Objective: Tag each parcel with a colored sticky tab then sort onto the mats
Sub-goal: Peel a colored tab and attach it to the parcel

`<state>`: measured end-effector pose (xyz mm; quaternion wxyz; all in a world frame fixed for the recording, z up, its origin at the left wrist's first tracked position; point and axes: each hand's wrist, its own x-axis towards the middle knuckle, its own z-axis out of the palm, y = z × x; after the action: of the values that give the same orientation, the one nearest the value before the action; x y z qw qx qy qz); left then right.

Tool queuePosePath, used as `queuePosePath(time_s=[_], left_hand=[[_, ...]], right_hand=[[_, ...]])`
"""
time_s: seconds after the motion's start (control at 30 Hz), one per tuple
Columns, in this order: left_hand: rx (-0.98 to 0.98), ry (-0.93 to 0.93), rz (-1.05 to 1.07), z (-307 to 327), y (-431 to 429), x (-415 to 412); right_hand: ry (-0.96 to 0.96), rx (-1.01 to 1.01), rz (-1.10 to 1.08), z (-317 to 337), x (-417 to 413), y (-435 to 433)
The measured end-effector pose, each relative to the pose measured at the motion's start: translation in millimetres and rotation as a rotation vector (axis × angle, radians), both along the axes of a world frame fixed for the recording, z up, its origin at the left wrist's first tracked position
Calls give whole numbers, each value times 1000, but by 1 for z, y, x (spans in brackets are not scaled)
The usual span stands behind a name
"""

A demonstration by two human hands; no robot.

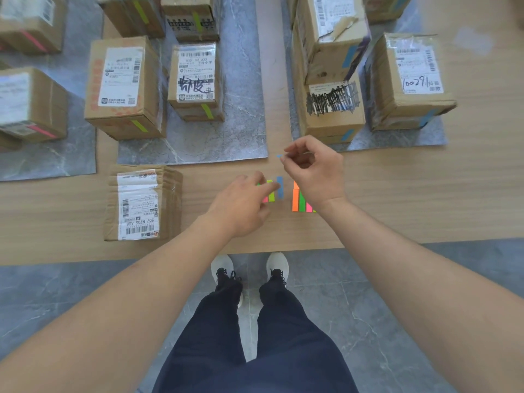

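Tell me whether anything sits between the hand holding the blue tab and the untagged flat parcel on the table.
Nothing visible blocks it. The right hand pinches a small blue sticky tab above bare wooden table. The flat cardboard parcel lies to the left; only the left hand, resting on the coloured tab strips, lies roughly along that path.

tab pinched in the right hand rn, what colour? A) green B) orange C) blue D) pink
C: the right hand pinches a small blue tab at its fingertips, raised above the tab pads on the table, while the left hand rests on the other pad.
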<state>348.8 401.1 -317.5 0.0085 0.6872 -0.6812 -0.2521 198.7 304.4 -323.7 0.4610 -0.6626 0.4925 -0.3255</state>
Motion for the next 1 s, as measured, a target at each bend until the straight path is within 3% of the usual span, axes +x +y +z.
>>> queuePosePath(time_s=[0.17,0.23,0.4,0.63,0.77,1.0], left_hand=[[-6,803,1035,37,-11,-5],[86,1042,1227,55,-8,2],[138,1216,1250,81,17,22],[68,1239,1164,91,70,48],[-43,1138,1050,95,112,58],[-181,896,991,88,173,90]], right_hand=[[-65,-5,115,21,3,17],[-85,-8,160,29,7,26],[-103,-34,219,44,18,54],[-100,-128,240,67,39,110],[-80,-130,320,74,45,152],[150,-235,320,76,60,191]])
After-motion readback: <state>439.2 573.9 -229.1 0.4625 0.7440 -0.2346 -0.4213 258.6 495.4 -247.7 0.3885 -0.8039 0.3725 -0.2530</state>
